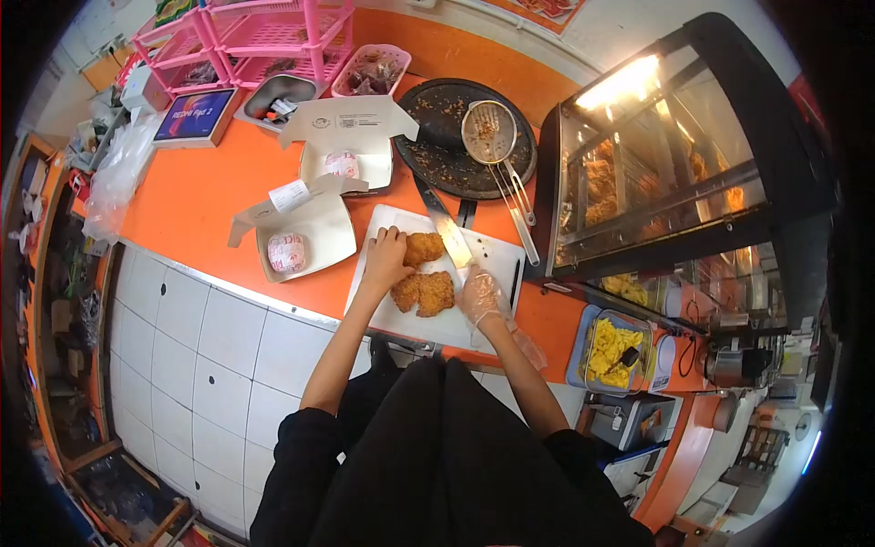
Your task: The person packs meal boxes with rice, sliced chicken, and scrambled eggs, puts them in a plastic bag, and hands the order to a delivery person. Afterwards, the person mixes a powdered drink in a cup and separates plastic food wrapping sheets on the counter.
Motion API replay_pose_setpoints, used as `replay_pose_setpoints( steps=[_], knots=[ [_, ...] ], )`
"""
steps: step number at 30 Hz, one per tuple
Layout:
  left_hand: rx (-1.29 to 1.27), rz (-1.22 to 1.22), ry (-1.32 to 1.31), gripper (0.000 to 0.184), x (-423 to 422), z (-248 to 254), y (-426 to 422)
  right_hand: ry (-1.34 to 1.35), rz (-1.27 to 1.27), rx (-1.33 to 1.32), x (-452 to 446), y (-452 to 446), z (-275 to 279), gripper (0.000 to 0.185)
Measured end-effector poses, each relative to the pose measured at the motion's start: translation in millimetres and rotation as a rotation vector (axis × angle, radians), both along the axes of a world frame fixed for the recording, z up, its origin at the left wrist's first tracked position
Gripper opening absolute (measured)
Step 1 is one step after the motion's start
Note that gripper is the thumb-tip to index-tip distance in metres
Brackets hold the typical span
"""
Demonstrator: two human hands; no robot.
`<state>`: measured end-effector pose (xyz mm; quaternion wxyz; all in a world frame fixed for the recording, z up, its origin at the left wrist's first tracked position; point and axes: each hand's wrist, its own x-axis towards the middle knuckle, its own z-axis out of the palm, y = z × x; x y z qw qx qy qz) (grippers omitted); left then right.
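Observation:
Two pieces of golden fried chicken (423, 294) lie on a white cutting board (378, 314), one behind the other. My left hand (387, 260) grips the left end of the farther fried chicken piece (424, 248), fingers bent and thumb on the near side. My right hand (480, 296), in a clear plastic glove, is closed at the near end of a broad knife (445, 221); the handle is hidden in the hand. The blade points away to the left, beside the right edge of the chicken. Small crumbs lie on the board to its right.
Two open cardboard boxes (314, 239) with wrapped rice stand left. Behind lies a round black tray (437, 118) with a strainer (489, 132). A lit glass warmer (638, 173) stands right, a tub of yellow food (612, 351) nearer. Pink racks (273, 36) stand at the back.

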<state>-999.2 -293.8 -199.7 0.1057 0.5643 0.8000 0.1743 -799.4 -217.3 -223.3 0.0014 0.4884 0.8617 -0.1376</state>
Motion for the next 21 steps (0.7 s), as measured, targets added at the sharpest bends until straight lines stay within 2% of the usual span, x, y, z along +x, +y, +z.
replay_pose_setpoints(
  steps=[3, 5, 7, 10, 13, 14, 17, 19, 21],
  knots=[
    [0.009, -0.083, -0.044, 0.071, -6, -11, 3, 0.054, -0.108, -0.212, 9, -3, 58, 0.037],
    [0.048, -0.128, -0.134, 0.074, -10, -14, 1, 0.166, -0.038, -0.201, 40, -8, 37, 0.035],
    [0.084, -0.153, -0.269, 0.076, -10, -15, -4, 0.212, -0.022, -0.243, 50, -33, 86, 0.029],
    [0.112, -0.235, -0.243, 0.077, -4, -13, -17, 0.433, -0.271, -0.731, 59, -79, 104, 0.03],
    [0.2, -0.227, -0.478, 0.074, 7, -18, -32, 0.308, -0.026, -0.405, 59, -101, 79, 0.042],
    [0.236, -0.216, -0.531, 0.06, 11, -15, -38, 0.302, -0.023, -0.329, 61, -105, 52, 0.044],
    [0.334, 0.063, -0.719, 0.041, 13, 0, -45, 0.289, -0.065, -0.25, 60, -118, 26, 0.046],
    [0.444, -0.021, -0.542, 0.026, 9, 32, -33, 0.296, -0.055, -0.268, 55, -124, 28, 0.046],
    [0.516, -0.181, -0.45, 0.017, 7, 39, -5, 0.225, -0.101, -0.306, 49, -129, 27, 0.043]
  ],
)
